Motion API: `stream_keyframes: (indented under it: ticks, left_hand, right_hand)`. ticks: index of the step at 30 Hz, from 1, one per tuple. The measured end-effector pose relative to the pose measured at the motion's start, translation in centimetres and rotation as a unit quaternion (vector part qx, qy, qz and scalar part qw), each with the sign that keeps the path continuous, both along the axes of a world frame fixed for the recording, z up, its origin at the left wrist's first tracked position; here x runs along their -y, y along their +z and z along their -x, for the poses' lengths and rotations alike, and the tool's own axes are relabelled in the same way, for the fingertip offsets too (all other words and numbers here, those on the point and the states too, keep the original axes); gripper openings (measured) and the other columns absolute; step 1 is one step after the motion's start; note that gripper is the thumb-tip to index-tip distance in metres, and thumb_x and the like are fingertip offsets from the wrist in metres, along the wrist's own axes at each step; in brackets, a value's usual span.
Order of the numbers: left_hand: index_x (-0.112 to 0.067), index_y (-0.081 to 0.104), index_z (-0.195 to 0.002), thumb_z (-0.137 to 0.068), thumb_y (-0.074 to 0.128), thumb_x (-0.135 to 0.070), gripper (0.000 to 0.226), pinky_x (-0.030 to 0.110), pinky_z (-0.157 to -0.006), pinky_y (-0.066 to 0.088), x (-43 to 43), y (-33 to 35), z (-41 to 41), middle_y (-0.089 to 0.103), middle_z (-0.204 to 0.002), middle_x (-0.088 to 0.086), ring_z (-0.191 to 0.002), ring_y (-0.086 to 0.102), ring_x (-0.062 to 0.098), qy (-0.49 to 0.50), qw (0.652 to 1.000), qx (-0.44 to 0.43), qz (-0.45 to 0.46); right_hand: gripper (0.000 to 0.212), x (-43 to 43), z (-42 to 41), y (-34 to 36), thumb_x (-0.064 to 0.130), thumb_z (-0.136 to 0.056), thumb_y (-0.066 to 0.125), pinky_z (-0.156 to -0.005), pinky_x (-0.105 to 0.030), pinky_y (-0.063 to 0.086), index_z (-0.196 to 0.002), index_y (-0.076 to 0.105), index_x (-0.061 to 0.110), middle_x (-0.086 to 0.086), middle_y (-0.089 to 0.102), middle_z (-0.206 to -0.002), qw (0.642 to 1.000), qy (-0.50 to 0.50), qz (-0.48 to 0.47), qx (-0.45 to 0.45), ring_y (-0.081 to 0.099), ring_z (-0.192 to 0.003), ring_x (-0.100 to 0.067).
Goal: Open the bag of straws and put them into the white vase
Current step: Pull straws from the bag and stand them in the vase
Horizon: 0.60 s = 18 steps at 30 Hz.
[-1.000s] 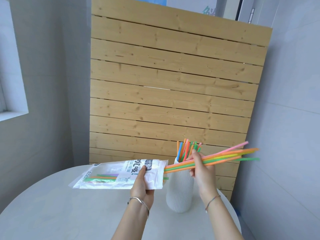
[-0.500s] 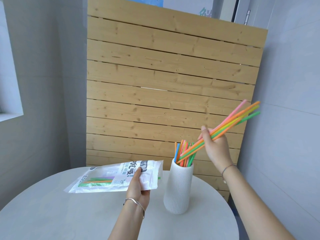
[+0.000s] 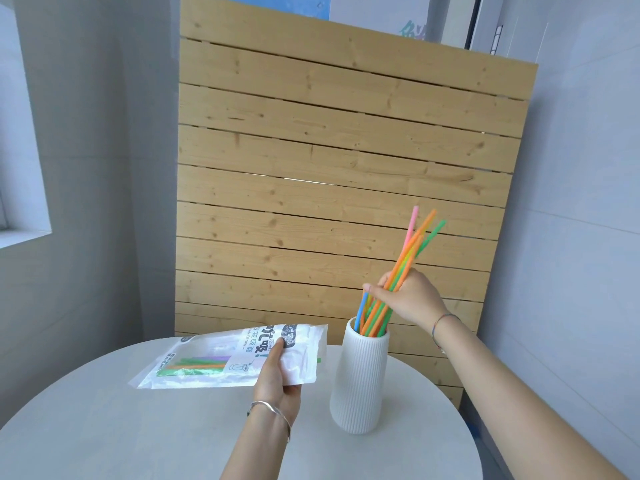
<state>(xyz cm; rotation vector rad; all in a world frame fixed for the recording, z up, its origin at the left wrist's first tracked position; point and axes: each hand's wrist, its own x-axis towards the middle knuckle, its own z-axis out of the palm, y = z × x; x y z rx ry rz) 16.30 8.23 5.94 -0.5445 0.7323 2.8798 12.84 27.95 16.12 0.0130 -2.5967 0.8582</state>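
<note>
From my remote seat: the right hand [image 3: 410, 299] closes around a bundle of coloured straws [image 3: 412, 251], their lower ends already inside the mouth of the ribbed white vase [image 3: 360, 379], which stands upright on the right of the round table [image 3: 104, 427]. To the vase's left, the left hand [image 3: 278, 382] pinches the straw bag [image 3: 228, 358] near its open end, a few straws visible inside. A slatted wooden panel [image 3: 329, 168] stands at the far side.
</note>
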Motion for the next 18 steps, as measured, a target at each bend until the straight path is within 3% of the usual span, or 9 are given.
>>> stream_keyframes:
  ticks: [3, 7, 11, 14, 16, 18]
  left_hand:
    - [-0.01, 0.061, -0.088, -0.092, 0.057, -0.017, 0.009, 0.022, -0.051, 0.056, 0.1, 0.0, 0.0, 0.07, -0.053, -0.002, -0.056, 0.069, 0.012, -0.004, 1.0, -0.003, -0.002]
    - [-0.01, 0.062, -0.091, -0.092, 0.057, -0.016, 0.008, 0.02, -0.047, 0.055, 0.1, -0.4, 0.4, 0.072, -0.057, -0.001, -0.077, 0.063, 0.016, -0.003, 1.0, -0.002, -0.002]
    - [-0.009, 0.059, -0.109, -0.092, 0.057, -0.016, 0.018, 0.027, -0.064, 0.055, 0.0, -0.4, 0.4, 0.068, -0.087, 0.004, -0.081, 0.062, 0.017, -0.004, 1.0, -0.003, 0.002]
    - [-0.008, 0.058, -0.112, -0.093, 0.056, -0.016, 0.021, 0.027, -0.065, 0.055, 0.0, -0.3, 0.3, 0.065, -0.092, 0.005, -0.081, 0.061, 0.017, -0.009, 1.0, -0.008, 0.002]
    - [-0.009, 0.058, -0.112, -0.093, 0.056, -0.017, 0.021, 0.023, -0.053, 0.056, 0.1, -0.5, 0.4, 0.065, -0.093, 0.005, -0.081, 0.062, 0.017, -0.01, 1.0, -0.007, -0.003]
    - [-0.009, 0.058, -0.112, -0.092, 0.056, -0.017, 0.021, 0.022, -0.05, 0.055, 0.2, -0.6, 0.4, 0.065, -0.093, 0.005, -0.081, 0.062, 0.017, -0.007, 1.0, -0.005, -0.008]
  right_hand:
    - [0.027, 0.2, -0.1, 0.8, 0.049, -0.074, 0.068, -0.058, -0.024, 0.043, -0.069, 0.066, 0.023, 0.007, 0.065, -0.065, 0.997, 0.021, 0.071, -0.031, 0.062, -0.065, -0.01]
    - [0.015, 0.8, -0.3, 1.6, 0.026, -0.08, 0.07, -0.056, -0.008, 0.041, -0.088, 0.063, 0.016, 0.004, 0.061, -0.077, 0.982, 0.071, 0.145, -0.101, 0.055, -0.06, 0.003]
    - [0.035, 1.0, -0.3, 0.3, 0.035, -0.089, 0.056, -0.088, -0.03, 0.049, -0.122, 0.051, 0.028, 0.005, 0.062, -0.112, 0.995, 0.082, 0.037, -0.049, 0.06, -0.1, -0.011]
    - [0.044, 1.5, -0.6, -0.9, 0.04, -0.095, 0.04, -0.106, -0.029, 0.032, -0.137, 0.044, 0.026, 0.004, 0.049, -0.14, 0.988, 0.104, -0.115, 0.018, 0.043, -0.13, -0.015]
    - [0.048, 1.8, -0.7, -1.5, 0.042, -0.097, 0.034, -0.113, -0.028, 0.019, -0.141, 0.039, 0.024, 0.003, 0.04, -0.149, 0.971, 0.092, -0.217, 0.028, 0.029, -0.141, -0.015]
    - [0.05, 2.0, -0.8, -1.6, 0.043, -0.098, 0.03, -0.117, -0.031, 0.009, -0.144, 0.034, 0.025, 0.004, 0.035, -0.152, 0.964, 0.076, -0.254, 0.021, 0.022, -0.144, -0.014]
